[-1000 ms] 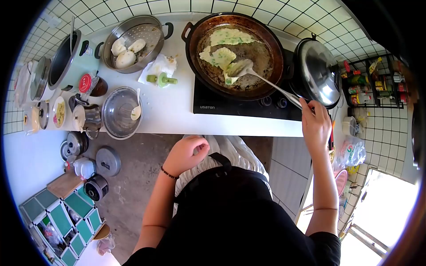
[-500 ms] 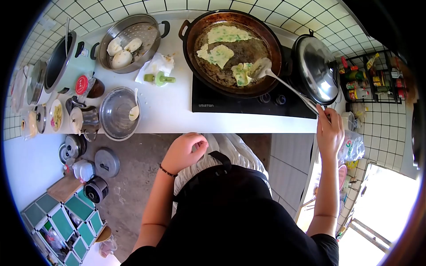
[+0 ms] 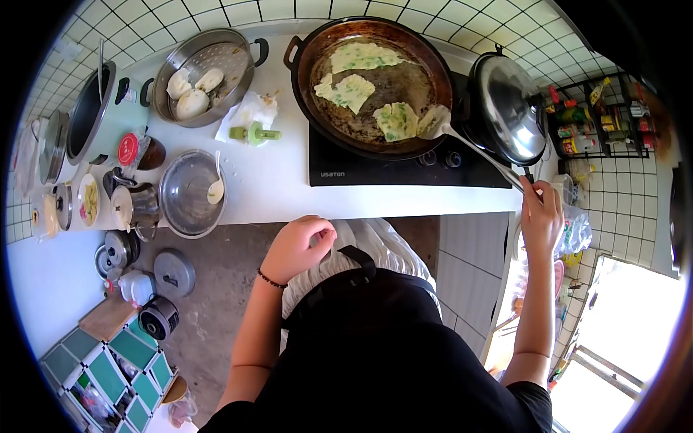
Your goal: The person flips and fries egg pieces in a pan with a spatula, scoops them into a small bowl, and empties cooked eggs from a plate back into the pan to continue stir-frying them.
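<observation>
My right hand (image 3: pixel 543 216) grips the handle of a long metal spatula (image 3: pixel 487 155) at the counter's right. The spatula's head is inside the wide, browned frying pan (image 3: pixel 415 47), touching or right beside the right edge of a piece of green-flecked pancake (image 3: pixel 395 121). Two more pieces lie in the pan: a ragged pancake piece (image 3: pixel 346 91) at left and a long pancake piece (image 3: pixel 366 55) at the back. My left hand (image 3: pixel 299 249) hangs at the counter's front edge, fingers curled in, with nothing visible in it.
The pan stands on a black induction cooktop (image 3: pixel 346 175); a lidded pot (image 3: pixel 509 108) is to its right. Leftward are a steamer pot (image 3: pixel 227 101) holding white buns, a green brush (image 3: pixel 256 134), a metal bowl (image 3: pixel 184 213) with a spoon, and a pale green pot (image 3: pixel 108 137).
The spatula's head has shifted slightly right, off the front pancake piece, which now shows more of its surface. My left hand stays in place; the view has tilted a little.
</observation>
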Demonstrator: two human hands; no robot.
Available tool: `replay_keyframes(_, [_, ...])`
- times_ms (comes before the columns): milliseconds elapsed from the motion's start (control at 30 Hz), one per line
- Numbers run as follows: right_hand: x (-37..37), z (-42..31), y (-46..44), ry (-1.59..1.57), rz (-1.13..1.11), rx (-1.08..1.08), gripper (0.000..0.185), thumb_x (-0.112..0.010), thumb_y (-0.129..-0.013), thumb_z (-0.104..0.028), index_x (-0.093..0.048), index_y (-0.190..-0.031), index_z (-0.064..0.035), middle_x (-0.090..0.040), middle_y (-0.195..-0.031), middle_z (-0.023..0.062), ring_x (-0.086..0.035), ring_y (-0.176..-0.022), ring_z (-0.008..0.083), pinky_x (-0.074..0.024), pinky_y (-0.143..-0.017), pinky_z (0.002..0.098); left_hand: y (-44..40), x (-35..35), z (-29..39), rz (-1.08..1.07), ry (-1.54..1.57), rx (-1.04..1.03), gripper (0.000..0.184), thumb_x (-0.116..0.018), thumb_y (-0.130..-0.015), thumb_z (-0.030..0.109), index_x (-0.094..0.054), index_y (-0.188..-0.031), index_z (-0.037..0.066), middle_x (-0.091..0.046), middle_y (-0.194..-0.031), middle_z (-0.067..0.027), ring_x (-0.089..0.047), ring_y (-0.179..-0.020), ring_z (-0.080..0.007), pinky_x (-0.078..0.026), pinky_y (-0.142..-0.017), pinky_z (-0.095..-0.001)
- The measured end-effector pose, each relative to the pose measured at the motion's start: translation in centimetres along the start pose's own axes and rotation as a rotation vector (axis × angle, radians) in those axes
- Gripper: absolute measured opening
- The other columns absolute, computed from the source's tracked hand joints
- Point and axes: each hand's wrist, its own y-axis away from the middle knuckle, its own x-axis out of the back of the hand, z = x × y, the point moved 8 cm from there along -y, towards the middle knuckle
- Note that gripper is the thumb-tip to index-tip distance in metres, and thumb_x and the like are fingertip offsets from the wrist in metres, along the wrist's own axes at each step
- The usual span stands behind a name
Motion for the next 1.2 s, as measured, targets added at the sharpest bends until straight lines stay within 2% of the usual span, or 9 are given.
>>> replay_keyframes(167, [-0.1,-0.6,-0.2,-0.033,0.011,-0.019,0.031,-0.068,-0.073,0.001,-0.071,-0.101,-0.0107,-0.055,-0.087,0.0031,-0.058,-0.079,0.0195,-0.0507,-0.064,0.0325,-0.3,0.3,0.1,0.021,0.033,-0.023,0.012,-0.061,-0.083,0.013,-0.063,-0.081,0.001,-0.061,-0.074,-0.0101,-0.059,-0.068,-0.0205,-0.047,-0.065,-0.0306])
replay_keyframes(267, [-0.5,-1.2,-0.7,-0.042,0.013,-0.034,0.032,-0.067,-0.074,0.000,-0.071,-0.103,-0.0119,-0.055,-0.088,0.0024,-0.058,-0.080,0.0199,-0.0508,-0.065,0.0331,-0.4,0.4,0.1,-0.021,0.012,-0.045,0.012,-0.058,-0.086,0.009,-0.063,-0.084,0.000,-0.065,-0.079,-0.0093,-0.061,-0.071,-0.0193,-0.048,-0.065,-0.0288])
replay_keyframes(500, [-0.7,-0.3,-0.9,0.043,0.035,-0.103,0.034,-0.066,-0.076,-0.002,-0.070,-0.107,-0.0143,-0.057,-0.092,0.0019,-0.058,-0.082,0.0198,-0.0510,-0.066,0.0329,0.1,1.5,-0.5,-0.029,0.017,-0.030,0.012,-0.058,-0.086,0.009,-0.063,-0.084,-0.001,-0.064,-0.079,-0.0101,-0.061,-0.071,-0.0195,-0.048,-0.065,-0.0285])
replay_keyframes(667, [-2.2,-0.8,-0.5,-0.162,-0.101,-0.294,0.038,-0.064,-0.085,-0.010,-0.062,-0.122,-0.0177,-0.061,-0.079,0.0054,-0.063,-0.068,0.0227,-0.0528,-0.063,0.0362,0.6,2.2,-1.5,-0.025,0.019,-0.041,0.011,-0.059,-0.085,0.009,-0.063,-0.084,0.000,-0.064,-0.080,-0.0096,-0.060,-0.070,-0.0193,-0.048,-0.064,-0.0282])
replay_keyframes(800, [-2.8,-4.9,-2.9,-0.206,-0.065,-0.250,0.034,-0.064,-0.084,-0.012,-0.063,-0.118,-0.0137,-0.061,-0.078,0.0045,-0.062,-0.065,0.0215,-0.0512,-0.058,0.0331,0.9,2.7,-1.4,-0.056,0.010,-0.038,0.012,-0.058,-0.086,0.010,-0.063,-0.084,0.000,-0.065,-0.080,-0.0099,-0.061,-0.071,-0.0197,-0.048,-0.065,-0.0285])
replay_keyframes(933, [-3.7,-8.6,-4.6,-0.176,-0.009,-0.221,0.029,-0.064,-0.083,-0.014,-0.067,-0.112,-0.0158,-0.060,-0.078,0.0026,-0.062,-0.066,0.0201,-0.0520,-0.057,0.0321,1.4,3.5,-1.7,-0.062,0.004,-0.058,0.012,-0.058,-0.086,0.010,-0.063,-0.084,0.000,-0.065,-0.082,-0.0106,-0.062,-0.072,-0.0206,-0.049,-0.066,-0.0293])
replay_keyframes(1033, [-4.6,-10.4,-5.0,-0.155,-0.017,-0.217,0.029,-0.064,-0.083,-0.014,-0.067,-0.113,-0.0169,-0.060,-0.078,0.0020,-0.062,-0.066,0.0200,-0.0521,-0.057,0.0316,1.9,4.4,-1.7,-0.008,0.025,-0.081,0.011,-0.061,-0.083,0.012,-0.063,-0.082,0.001,-0.061,-0.074,-0.0095,-0.059,-0.067,-0.0200,-0.047,-0.063,-0.0296])
replay_keyframes(1133, [-4.5,-11.2,-5.1,-0.150,-0.025,-0.206,0.029,-0.064,-0.083,-0.014,-0.067,-0.112,-0.0174,-0.060,-0.077,0.0023,-0.062,-0.066,0.0202,-0.0520,-0.057,0.0320,2.2,4.9,-2.4,-0.013,0.015,-0.067,0.011,-0.062,-0.083,0.012,-0.063,-0.082,0.002,-0.061,-0.074,-0.0090,-0.060,-0.067,-0.0194,-0.046,-0.061,-0.0293])
replay_keyframes(1200, [-4.7,-11.3,-5.3,-0.131,-0.037,-0.200,0.029,-0.063,-0.083,-0.014,-0.067,-0.112,-0.0174,-0.060,-0.078,0.0024,-0.063,-0.067,0.0203,-0.0519,-0.057,0.0323,2.2,5.0,-2.8,-0.041,-0.006,-0.046,0.011,-0.059,-0.085,0.011,-0.063,-0.083,0.001,-0.064,-0.078,-0.0090,-0.060,-0.071,-0.0199,-0.047,-0.064,-0.0293])
